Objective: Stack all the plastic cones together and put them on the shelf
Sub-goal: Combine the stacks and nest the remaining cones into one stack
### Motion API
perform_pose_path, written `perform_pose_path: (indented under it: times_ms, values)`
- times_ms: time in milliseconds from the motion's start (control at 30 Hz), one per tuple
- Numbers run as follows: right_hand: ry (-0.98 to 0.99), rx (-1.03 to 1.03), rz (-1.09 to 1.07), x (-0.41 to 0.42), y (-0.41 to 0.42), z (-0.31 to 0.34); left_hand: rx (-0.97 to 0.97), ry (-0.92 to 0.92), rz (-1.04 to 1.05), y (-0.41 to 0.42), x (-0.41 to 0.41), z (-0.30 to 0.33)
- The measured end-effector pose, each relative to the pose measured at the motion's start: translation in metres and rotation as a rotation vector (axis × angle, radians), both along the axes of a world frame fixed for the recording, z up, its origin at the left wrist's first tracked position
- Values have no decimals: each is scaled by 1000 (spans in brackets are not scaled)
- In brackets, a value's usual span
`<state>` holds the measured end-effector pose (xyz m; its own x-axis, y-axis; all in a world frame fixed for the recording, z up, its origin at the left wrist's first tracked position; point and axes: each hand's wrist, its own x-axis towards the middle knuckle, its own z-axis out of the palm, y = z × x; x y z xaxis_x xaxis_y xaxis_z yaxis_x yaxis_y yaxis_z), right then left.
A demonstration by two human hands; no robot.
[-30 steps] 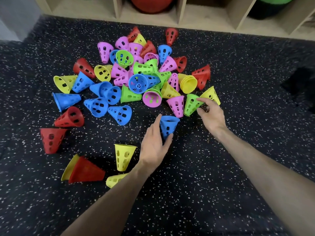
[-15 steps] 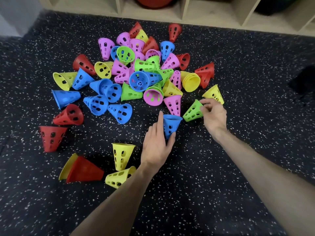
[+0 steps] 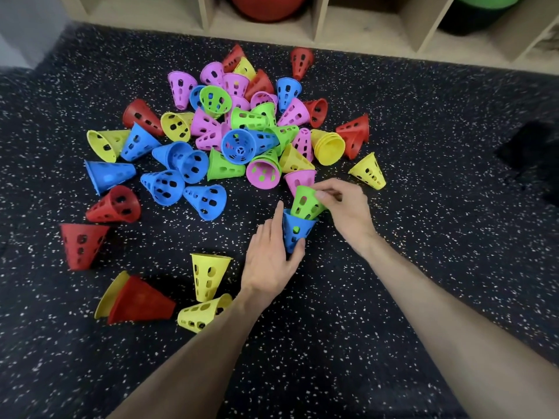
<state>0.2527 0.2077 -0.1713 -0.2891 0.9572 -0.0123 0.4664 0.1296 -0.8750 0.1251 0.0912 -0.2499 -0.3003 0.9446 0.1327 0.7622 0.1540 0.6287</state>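
Note:
A heap of perforated plastic cones in red, blue, yellow, green and pink lies on the black speckled floor. My left hand grips a blue cone standing wide end up in front of the heap. My right hand pinches the rim of a green cone whose narrow end sits partly inside the blue one. The wooden shelf runs along the top of the view.
Loose cones lie near my left arm: an upside-down yellow cone, another yellow one on its side, a red cone nested over yellow. Red cones lie at far left. Red and green balls sit in the shelf compartments.
My right hand picked the green cone off the floor and brought it left, setting its tip into the blue cone that my left hand keeps holding.

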Motion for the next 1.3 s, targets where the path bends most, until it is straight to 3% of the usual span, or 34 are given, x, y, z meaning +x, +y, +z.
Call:
perform_pose_path:
  times_ms: [500,700,1000,1300]
  values:
    - [-54,-219,277,10,-5,-8,35,-1,14,-1,1,4]
    - [-13,-153,62,36,16,-7,10,-21,30,0,0,2]
    - [-446,155,-66,75,67,-14,19,-50,42,3,0,-5]
    - [-673,-4,94,64,104,-6,14,-45,51,3,1,-5]
